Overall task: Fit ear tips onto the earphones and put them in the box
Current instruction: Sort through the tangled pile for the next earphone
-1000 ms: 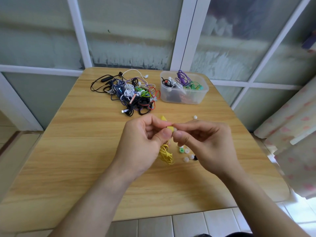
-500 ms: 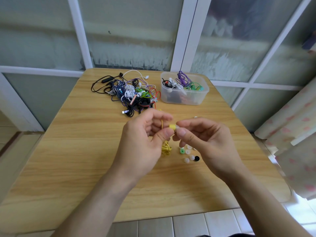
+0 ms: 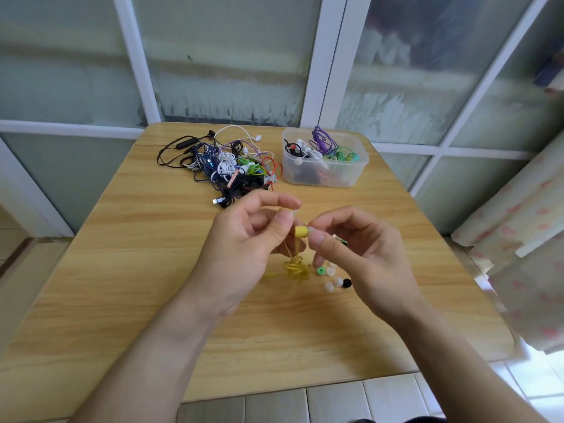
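Both hands, left hand [image 3: 244,242] and right hand [image 3: 360,254], pinch a yellow earbud [image 3: 301,232] above mid-table [image 3: 122,270].

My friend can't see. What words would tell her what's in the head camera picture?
Two hands hold a yellow earphone over a wooden table: the left hand grips it while the right hand pinches at its tip. Loose ear tips lie below; a tangled earphone pile and plastic box sit behind.

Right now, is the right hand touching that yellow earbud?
Touching. In the head view the right hand pinches at the yellow earbud, fingertips against its end, no gap.
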The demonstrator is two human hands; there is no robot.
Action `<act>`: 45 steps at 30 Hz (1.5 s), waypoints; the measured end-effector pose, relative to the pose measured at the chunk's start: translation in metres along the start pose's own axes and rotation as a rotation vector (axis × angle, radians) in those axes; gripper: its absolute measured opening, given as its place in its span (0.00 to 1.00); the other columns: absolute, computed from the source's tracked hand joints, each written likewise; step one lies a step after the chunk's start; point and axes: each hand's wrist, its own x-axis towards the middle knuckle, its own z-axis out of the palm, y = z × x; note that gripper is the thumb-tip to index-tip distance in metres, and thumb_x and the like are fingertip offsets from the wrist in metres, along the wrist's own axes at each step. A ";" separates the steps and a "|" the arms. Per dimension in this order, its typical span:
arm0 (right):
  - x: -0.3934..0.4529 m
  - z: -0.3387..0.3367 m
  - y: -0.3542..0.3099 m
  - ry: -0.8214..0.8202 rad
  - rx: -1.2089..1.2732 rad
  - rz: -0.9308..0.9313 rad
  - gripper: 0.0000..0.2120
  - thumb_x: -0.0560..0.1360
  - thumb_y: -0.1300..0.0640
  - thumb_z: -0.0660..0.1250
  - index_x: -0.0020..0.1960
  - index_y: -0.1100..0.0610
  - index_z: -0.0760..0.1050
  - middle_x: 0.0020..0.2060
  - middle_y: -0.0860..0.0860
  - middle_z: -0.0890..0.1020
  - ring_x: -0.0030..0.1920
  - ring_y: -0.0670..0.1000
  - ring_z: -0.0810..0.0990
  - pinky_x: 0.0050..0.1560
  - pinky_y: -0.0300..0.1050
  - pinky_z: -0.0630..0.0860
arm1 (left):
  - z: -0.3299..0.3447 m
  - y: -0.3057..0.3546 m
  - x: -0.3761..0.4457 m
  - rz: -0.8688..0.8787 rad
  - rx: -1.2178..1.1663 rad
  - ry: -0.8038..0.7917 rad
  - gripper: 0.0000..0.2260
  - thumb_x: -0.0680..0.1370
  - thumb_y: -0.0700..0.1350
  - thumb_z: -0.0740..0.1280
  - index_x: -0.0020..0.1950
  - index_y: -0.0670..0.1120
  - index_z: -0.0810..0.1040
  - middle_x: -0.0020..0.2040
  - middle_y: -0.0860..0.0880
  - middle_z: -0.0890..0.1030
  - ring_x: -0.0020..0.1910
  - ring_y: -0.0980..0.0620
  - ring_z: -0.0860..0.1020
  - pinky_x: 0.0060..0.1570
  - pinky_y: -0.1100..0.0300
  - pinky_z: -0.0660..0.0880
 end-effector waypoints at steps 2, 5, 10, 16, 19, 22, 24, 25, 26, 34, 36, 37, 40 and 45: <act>0.001 0.002 0.003 0.038 0.001 0.013 0.05 0.71 0.58 0.74 0.44 0.58 0.81 0.38 0.53 0.83 0.33 0.52 0.79 0.35 0.51 0.76 | -0.003 0.000 0.001 -0.049 -0.055 -0.051 0.08 0.75 0.41 0.66 0.52 0.43 0.79 0.42 0.40 0.83 0.39 0.44 0.79 0.42 0.54 0.78; 0.002 0.009 0.008 0.070 0.031 -0.010 0.09 0.71 0.54 0.74 0.46 0.58 0.81 0.39 0.58 0.83 0.37 0.54 0.79 0.36 0.50 0.78 | -0.006 0.000 0.001 -0.062 -0.039 -0.118 0.13 0.73 0.42 0.71 0.56 0.42 0.78 0.45 0.39 0.83 0.41 0.44 0.80 0.42 0.56 0.79; 0.000 0.009 0.007 -0.090 0.005 0.019 0.22 0.71 0.49 0.71 0.62 0.57 0.75 0.44 0.51 0.79 0.44 0.50 0.77 0.43 0.54 0.77 | -0.003 0.004 0.003 -0.008 -0.147 -0.017 0.15 0.70 0.39 0.73 0.56 0.43 0.77 0.42 0.43 0.81 0.38 0.49 0.79 0.39 0.60 0.78; -0.001 0.021 0.010 -0.107 -0.131 0.072 0.14 0.72 0.59 0.75 0.55 0.55 0.76 0.41 0.53 0.80 0.34 0.50 0.78 0.30 0.46 0.75 | -0.001 0.009 0.008 -0.057 -0.319 0.082 0.22 0.69 0.39 0.69 0.63 0.41 0.74 0.40 0.45 0.79 0.38 0.51 0.79 0.39 0.59 0.78; 0.004 0.024 -0.002 0.032 0.154 0.180 0.13 0.75 0.66 0.69 0.59 0.62 0.74 0.38 0.58 0.79 0.29 0.52 0.80 0.27 0.41 0.76 | -0.004 0.003 0.011 -0.046 -0.159 0.132 0.16 0.69 0.43 0.70 0.56 0.42 0.79 0.44 0.45 0.82 0.42 0.51 0.79 0.48 0.56 0.77; 0.010 0.021 -0.008 0.040 0.260 0.178 0.20 0.75 0.64 0.68 0.66 0.56 0.73 0.38 0.55 0.80 0.33 0.57 0.81 0.35 0.48 0.80 | -0.004 -0.002 0.013 -0.032 0.047 0.117 0.10 0.75 0.44 0.69 0.55 0.44 0.81 0.47 0.46 0.84 0.46 0.52 0.80 0.50 0.58 0.75; 0.017 0.018 -0.010 0.052 0.238 0.139 0.14 0.76 0.64 0.67 0.61 0.59 0.76 0.37 0.55 0.80 0.34 0.57 0.81 0.36 0.48 0.80 | -0.004 -0.001 0.015 -0.021 0.168 0.087 0.12 0.77 0.46 0.67 0.59 0.45 0.80 0.51 0.48 0.84 0.49 0.55 0.81 0.53 0.59 0.76; 0.022 0.014 -0.012 0.088 0.223 0.121 0.11 0.77 0.65 0.66 0.59 0.62 0.77 0.37 0.57 0.80 0.33 0.57 0.81 0.36 0.48 0.80 | -0.003 0.001 0.018 -0.018 0.208 0.070 0.16 0.76 0.49 0.66 0.62 0.45 0.78 0.53 0.50 0.83 0.50 0.56 0.80 0.56 0.59 0.76; 0.029 0.008 -0.013 0.137 0.211 0.103 0.08 0.78 0.65 0.65 0.57 0.65 0.77 0.37 0.59 0.79 0.33 0.57 0.81 0.35 0.47 0.80 | -0.003 0.004 0.021 -0.010 0.244 0.073 0.20 0.75 0.50 0.66 0.65 0.45 0.76 0.55 0.51 0.82 0.52 0.58 0.80 0.58 0.59 0.75; 0.133 -0.043 -0.015 0.252 -0.355 -0.007 0.06 0.78 0.66 0.64 0.49 0.57 0.78 0.37 0.52 0.81 0.34 0.53 0.83 0.37 0.47 0.81 | -0.037 -0.001 0.054 0.165 0.829 0.129 0.08 0.76 0.41 0.69 0.54 0.47 0.81 0.49 0.54 0.79 0.45 0.61 0.77 0.45 0.78 0.67; 0.159 -0.050 -0.008 0.215 -0.549 0.001 0.07 0.77 0.65 0.63 0.50 0.56 0.78 0.38 0.53 0.81 0.35 0.52 0.84 0.38 0.49 0.82 | -0.045 -0.006 0.057 0.156 0.955 0.166 0.08 0.76 0.44 0.70 0.54 0.49 0.82 0.53 0.53 0.76 0.53 0.52 0.74 0.54 0.69 0.67; 0.170 -0.052 -0.003 0.202 -0.641 0.009 0.09 0.77 0.64 0.63 0.52 0.55 0.79 0.39 0.53 0.82 0.36 0.51 0.85 0.39 0.49 0.82 | -0.046 -0.009 0.059 0.131 1.005 0.182 0.09 0.76 0.46 0.70 0.55 0.51 0.81 0.55 0.54 0.74 0.58 0.49 0.72 0.58 0.62 0.66; 0.195 -0.045 0.007 0.172 -0.907 -0.015 0.13 0.77 0.60 0.63 0.58 0.53 0.81 0.42 0.50 0.82 0.40 0.50 0.83 0.47 0.45 0.81 | -0.053 -0.013 0.064 0.045 1.156 0.169 0.15 0.75 0.51 0.70 0.62 0.55 0.77 0.67 0.54 0.70 0.66 0.46 0.64 0.64 0.52 0.64; 0.210 -0.030 0.027 -0.028 -1.219 0.088 0.16 0.81 0.45 0.54 0.49 0.48 0.80 0.54 0.54 0.72 0.49 0.58 0.78 0.56 0.56 0.75 | -0.067 -0.019 0.069 -0.107 1.225 0.079 0.26 0.75 0.55 0.70 0.71 0.56 0.68 0.76 0.53 0.60 0.71 0.44 0.59 0.68 0.49 0.62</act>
